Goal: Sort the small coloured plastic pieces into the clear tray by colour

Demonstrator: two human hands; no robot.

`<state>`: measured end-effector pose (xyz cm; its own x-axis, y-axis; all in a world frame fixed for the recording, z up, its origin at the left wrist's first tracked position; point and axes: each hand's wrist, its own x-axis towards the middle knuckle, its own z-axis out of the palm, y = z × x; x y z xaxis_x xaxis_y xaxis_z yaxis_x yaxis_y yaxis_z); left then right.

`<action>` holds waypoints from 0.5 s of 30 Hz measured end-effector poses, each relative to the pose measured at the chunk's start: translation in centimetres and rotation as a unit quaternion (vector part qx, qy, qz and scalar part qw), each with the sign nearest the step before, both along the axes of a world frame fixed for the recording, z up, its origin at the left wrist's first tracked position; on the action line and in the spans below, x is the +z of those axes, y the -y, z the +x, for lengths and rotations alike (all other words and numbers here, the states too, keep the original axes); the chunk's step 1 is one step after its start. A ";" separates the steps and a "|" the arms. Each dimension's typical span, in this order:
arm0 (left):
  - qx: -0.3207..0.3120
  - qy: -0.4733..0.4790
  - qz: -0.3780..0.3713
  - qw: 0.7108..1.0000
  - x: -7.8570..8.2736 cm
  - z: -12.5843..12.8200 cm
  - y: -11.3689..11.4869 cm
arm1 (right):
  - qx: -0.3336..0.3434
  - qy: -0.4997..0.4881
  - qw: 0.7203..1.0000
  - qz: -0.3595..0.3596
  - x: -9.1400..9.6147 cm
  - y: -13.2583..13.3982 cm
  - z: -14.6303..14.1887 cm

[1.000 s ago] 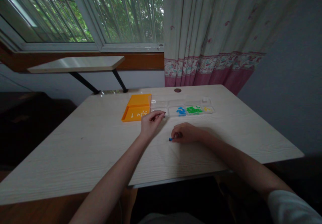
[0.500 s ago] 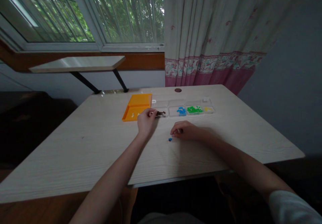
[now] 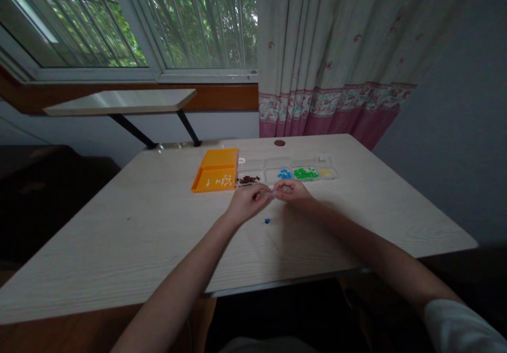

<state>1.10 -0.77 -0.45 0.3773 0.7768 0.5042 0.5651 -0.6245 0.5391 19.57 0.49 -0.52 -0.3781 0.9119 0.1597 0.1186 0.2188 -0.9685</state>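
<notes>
My left hand [image 3: 247, 201] and my right hand [image 3: 291, 190] meet fingertip to fingertip above the table, both pinched together on something too small to make out. A small blue piece [image 3: 268, 220] lies on the table just below them. Behind the hands sits a clear divided box [image 3: 287, 163] with compartments of dark brown pieces [image 3: 248, 179], blue pieces [image 3: 284, 174], green pieces [image 3: 305, 173] and yellow pieces [image 3: 327, 173]. To its left lies an orange tray [image 3: 217, 169] with small white pieces [image 3: 222, 181] in it.
The light wooden table [image 3: 158, 237] has a round cable hole [image 3: 279, 142] at the back. Behind it are a window, a narrow shelf [image 3: 119, 101] on black brackets and a flowered curtain [image 3: 328, 52]. Dark floor lies left and right.
My left hand drew back from the brown compartment toward the middle. My right hand lifted off the table and moved up to meet it, leaving the blue piece lying there.
</notes>
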 end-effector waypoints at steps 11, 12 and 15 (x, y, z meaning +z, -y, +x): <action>-0.024 0.012 0.010 1.000 0.6 0.2 0.4 | -0.002 -0.012 1.000 -0.011 0.3 0.3 -0.2; -0.023 0.012 0.009 1.000 0.5 0.2 0.4 | 0.000 -0.011 1.000 -0.007 0.3 0.2 -0.2; -0.021 0.015 0.005 1.000 0.4 0.2 0.3 | -0.003 -0.001 1.000 0.003 0.2 0.2 -0.2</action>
